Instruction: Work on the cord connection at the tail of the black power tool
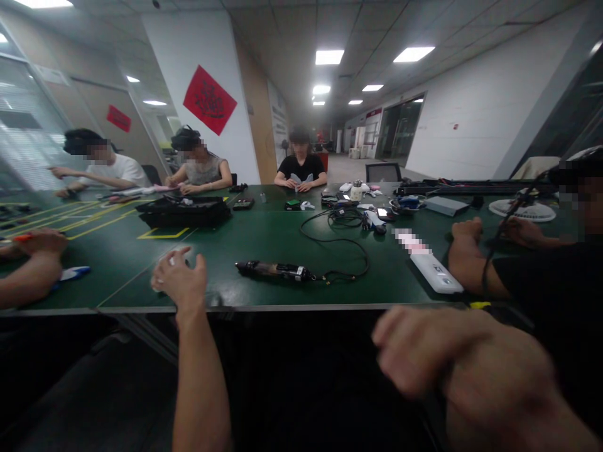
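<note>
My left hand point(181, 276) is over the near edge of the green table point(226, 238), fingers curved and spread, thumb apart. A small pale thing point(157, 286) shows by its fingertips; I cannot tell what it is or whether they touch. Close to the camera and blurred, my right hand point(452, 351) is raised in front of the table edge. Its fingers curl inward, and their inner side is hidden. Between the hands, farther in, a black electric screwdriver point(273, 270) lies on the table with its cable point(362, 260) looping back.
A white power strip point(436, 273) lies to the right, near a co-worker's arm point(471, 257). Another person's hand point(44, 242) rests at far left. A black tray point(183, 212), a white fan grille point(522, 211) and assorted small parts stand farther back. Several people sit around the table.
</note>
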The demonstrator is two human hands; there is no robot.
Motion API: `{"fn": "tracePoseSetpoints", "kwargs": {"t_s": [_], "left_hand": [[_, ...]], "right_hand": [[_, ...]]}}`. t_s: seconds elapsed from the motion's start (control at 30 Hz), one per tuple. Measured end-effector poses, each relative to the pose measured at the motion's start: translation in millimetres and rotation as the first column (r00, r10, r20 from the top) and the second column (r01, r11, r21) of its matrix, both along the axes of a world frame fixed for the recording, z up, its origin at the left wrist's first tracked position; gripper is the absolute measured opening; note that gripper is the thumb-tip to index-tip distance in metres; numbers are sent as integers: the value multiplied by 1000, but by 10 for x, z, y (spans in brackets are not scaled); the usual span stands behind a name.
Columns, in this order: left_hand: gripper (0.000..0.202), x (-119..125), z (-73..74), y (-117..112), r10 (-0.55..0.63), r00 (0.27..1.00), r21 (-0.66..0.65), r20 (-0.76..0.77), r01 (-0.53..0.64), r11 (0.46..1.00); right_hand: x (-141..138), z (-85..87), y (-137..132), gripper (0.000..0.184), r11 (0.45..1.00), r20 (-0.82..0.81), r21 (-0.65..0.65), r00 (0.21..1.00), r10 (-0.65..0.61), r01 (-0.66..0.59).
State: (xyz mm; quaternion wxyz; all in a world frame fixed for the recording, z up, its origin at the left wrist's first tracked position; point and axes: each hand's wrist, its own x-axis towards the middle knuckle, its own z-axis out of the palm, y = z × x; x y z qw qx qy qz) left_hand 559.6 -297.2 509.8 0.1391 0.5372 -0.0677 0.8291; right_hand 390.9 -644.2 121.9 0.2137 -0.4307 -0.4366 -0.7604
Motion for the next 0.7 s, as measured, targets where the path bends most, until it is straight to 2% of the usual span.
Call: {"fn": "tracePoseSetpoints", "kwargs": {"t_s": [0.03,0.07,0.13,0.17,0.23,0.3,0.37,0.6,0.7], "left_hand": [[51,25,105,170,3,1000,-86,-21,-5,996],[57,59,187,310,4,998,-142,-59,-12,990],[58,140,294,498,11,988,-173,-155,-38,984],[57,180,322,553,21,982,-169,-188,-54,984],[58,247,344,613,47,972,-149,-232,-83,985],[59,294,330,634,74,961,-102,-265,-104,989],[61,326,287,633,98,950,-34,-297,-113,993],[58,355,51,559,146,932,216,-333,-75,974],[54,278,-72,479,148,948,254,-283,-75,964]], "right_hand": [[116,250,-66,34,1000,-83,-21,997,-2,0],[269,493,-122,37,999,-193,12,981,-34,37],[660,902,-199,38,978,-259,157,961,-91,135],[875,1049,-221,37,965,-276,182,952,-135,189],[1272,1226,-244,38,950,-333,177,924,-188,257],[1558,1283,-250,38,934,-383,181,897,-222,308],[1710,1284,-256,35,923,-411,179,878,-246,342],[1829,1312,-326,15,921,-404,215,888,-219,324],[1845,1316,-324,10,916,-392,241,896,-209,319]]}}
